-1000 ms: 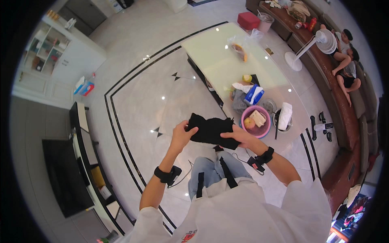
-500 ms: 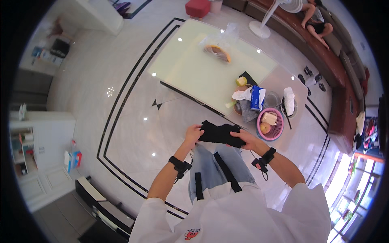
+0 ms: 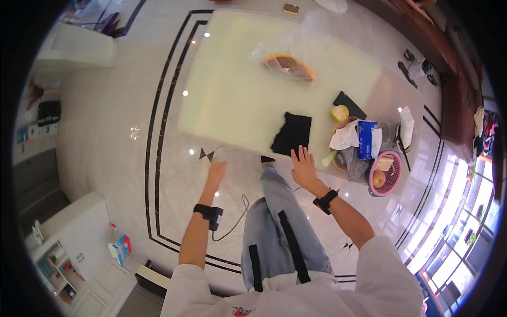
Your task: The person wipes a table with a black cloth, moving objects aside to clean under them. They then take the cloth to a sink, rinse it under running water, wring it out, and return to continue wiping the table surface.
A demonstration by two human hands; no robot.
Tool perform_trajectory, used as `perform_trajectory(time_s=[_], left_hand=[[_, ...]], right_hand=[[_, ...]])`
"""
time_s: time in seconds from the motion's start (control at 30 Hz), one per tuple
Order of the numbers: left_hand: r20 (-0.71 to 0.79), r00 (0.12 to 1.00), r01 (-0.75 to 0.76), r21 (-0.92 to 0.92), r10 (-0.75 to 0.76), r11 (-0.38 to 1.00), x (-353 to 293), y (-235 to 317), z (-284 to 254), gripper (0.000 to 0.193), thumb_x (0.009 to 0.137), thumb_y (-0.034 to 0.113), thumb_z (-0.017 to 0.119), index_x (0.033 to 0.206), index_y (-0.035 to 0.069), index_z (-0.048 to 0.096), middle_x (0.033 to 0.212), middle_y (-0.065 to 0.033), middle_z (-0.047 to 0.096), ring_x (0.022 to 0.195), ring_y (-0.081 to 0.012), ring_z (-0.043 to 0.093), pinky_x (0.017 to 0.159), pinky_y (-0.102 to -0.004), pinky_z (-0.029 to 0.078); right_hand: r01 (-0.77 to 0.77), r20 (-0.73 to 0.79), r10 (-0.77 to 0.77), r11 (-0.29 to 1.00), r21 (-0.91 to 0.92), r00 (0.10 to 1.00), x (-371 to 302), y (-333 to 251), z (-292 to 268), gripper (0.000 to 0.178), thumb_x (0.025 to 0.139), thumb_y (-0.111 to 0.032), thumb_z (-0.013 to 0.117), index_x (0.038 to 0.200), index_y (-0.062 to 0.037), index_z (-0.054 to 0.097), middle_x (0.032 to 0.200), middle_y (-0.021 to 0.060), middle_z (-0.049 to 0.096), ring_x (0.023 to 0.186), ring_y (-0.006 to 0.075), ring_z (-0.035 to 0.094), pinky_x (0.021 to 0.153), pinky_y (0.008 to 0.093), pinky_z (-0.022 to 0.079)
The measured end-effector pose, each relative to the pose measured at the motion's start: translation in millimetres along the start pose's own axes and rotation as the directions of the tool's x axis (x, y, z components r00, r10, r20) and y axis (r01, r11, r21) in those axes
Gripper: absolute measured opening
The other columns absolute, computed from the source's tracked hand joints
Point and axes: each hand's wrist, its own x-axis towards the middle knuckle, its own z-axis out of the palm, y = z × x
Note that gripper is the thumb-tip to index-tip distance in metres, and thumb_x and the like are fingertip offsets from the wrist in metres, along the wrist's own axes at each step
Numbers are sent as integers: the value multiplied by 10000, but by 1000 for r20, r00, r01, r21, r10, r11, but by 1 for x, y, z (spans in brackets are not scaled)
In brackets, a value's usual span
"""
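1. The black cloth (image 3: 293,133) has changed its place: half a second ago both hands held it by its two ends, in front of the body; now it lies on the pale table (image 3: 227,79), close to the near edge.

2. For the work in hand, this means that the table carries the cloth, and neither hand seems to bear its weight.

3. The right hand (image 3: 304,168) has loosened. Its fingers are stretched and spread apart, and the fingertips lie over the near edge of the cloth. They are not clamped on it; whether they press it, I cannot tell.

4. The left hand (image 3: 215,172) has gone away from the cloth. It is now to the left, on the near side of the table edge, with the floor behind it. I see nothing held in it. The fingers look partly bent, but whether they are together or apart, I cannot tell.

5. The cloth shows a roughly four-sided shape, with an uneven left side. How many layers it has, I cannot tell.

6. To the right of the cloth are a green fruit (image 3: 339,112), a blue tissue box (image 3: 365,140) and a pink basket (image 3: 397,181). On the far side lies a clear plastic bag (image 3: 260,51).
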Motion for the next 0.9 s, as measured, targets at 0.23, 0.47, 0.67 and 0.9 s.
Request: perform_trajectory(time_s=[0.23,0.47,0.67,0.9], left_hand=[[-405,857,-14,600,319,800,106,19,-104,716,942,349,563,1456,-77,305,1455,-321,363,1362,-454,348,1107,-517,321],[-369,802,-228,537,469,812,211,6,-156,719,1019,453,401,1475,-85,261,1497,-296,323,1400,-425,308,1151,-491,258],[-142,978,-154,12,154,988,254,-8,-189,831,1013,594,298,1514,-63,202,1571,-253,234,1482,-355,165,1205,-409,130],[157,987,38,-492,45,870,232,23,-192,1061,921,774,109,1513,-105,75,1621,-199,105,1512,-252,63,1206,-390,6]], right_hand=[[-56,-363,67,998,39,929,92,-17,35,674,915,-272,553,1500,-31,322,1585,203,226,1470,360,203,1191,517,155],[-191,-397,159,981,-43,904,133,23,70,662,930,-314,541,1525,-125,322,1601,148,230,1476,341,197,1197,501,140],[-262,-508,283,958,114,813,199,-97,92,703,898,-367,566,1510,-106,339,1595,162,235,1467,380,207,1181,559,133],[258,-499,-111,937,237,860,331,-336,102,691,867,-394,586,1473,-118,400,1594,125,263,1487,324,182,1200,512,125]])
